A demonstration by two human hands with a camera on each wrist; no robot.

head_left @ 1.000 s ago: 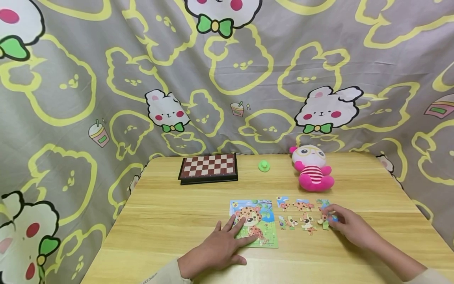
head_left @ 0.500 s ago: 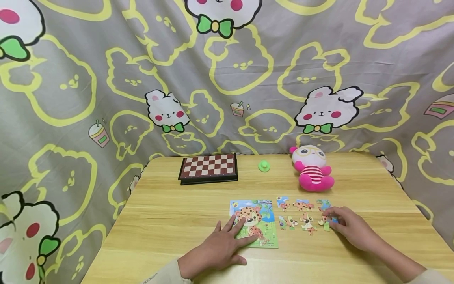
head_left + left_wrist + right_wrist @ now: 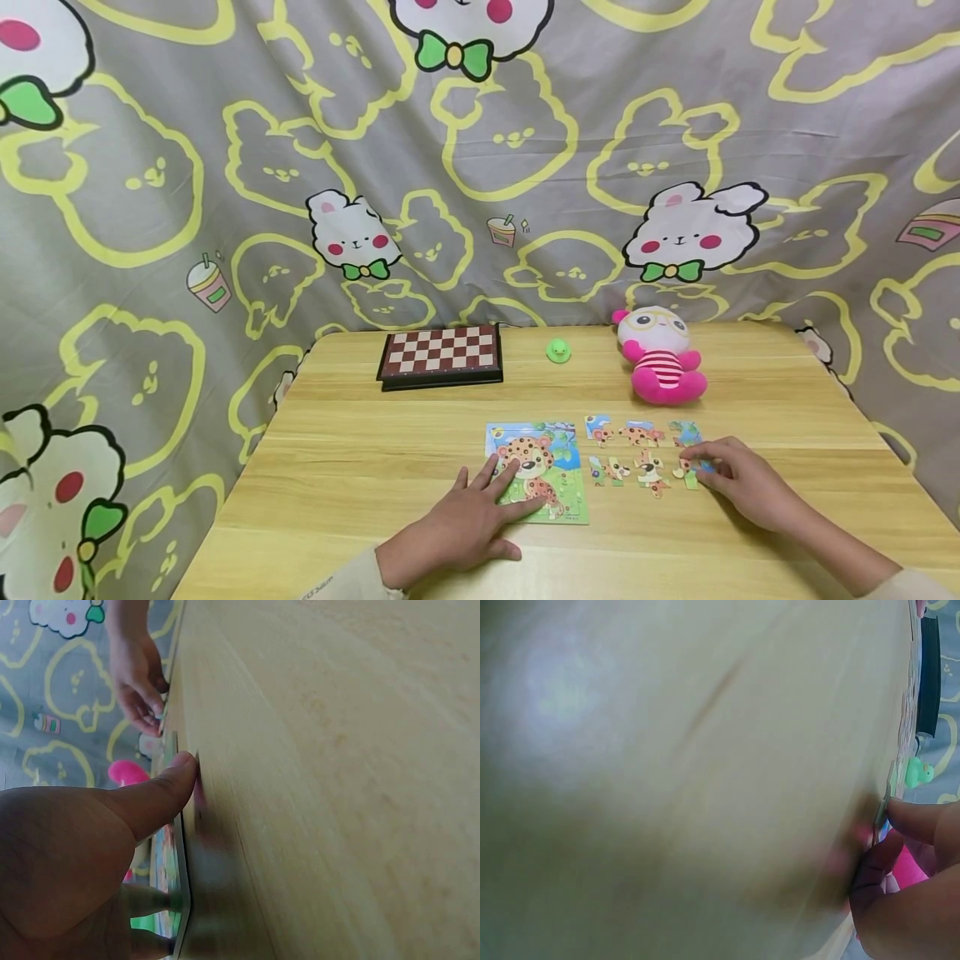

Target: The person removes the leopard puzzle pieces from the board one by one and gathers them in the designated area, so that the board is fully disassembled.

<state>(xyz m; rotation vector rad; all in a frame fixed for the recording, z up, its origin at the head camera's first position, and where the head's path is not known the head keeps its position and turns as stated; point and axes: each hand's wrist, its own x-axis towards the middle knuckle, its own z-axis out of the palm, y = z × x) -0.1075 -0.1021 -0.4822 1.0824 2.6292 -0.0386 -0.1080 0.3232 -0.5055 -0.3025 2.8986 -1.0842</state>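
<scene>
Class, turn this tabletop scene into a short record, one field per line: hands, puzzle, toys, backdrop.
Left hand: fingers spread on the leopard picture board
Right hand: pinching a puzzle piece
Loose pieces: two rows, right of the picture board
Back of table, left to right: checkered game board, green duck, pink plush toy
Backdrop: grey curtain with cartoon prints

Head view's bright and pretty even, mostly crisp, though the curtain (image 3: 480,167) looks stretched toward the edges. Left wrist shot is dimmer and softer, with smeary reflections on the tabletop (image 3: 345,795) between 6 and 7 o'clock. Right wrist one's hazy: big bluish-white glare at 10 o'clock, blurry wood grain, murky shadow by the right hand (image 3: 907,911) around 4.
</scene>
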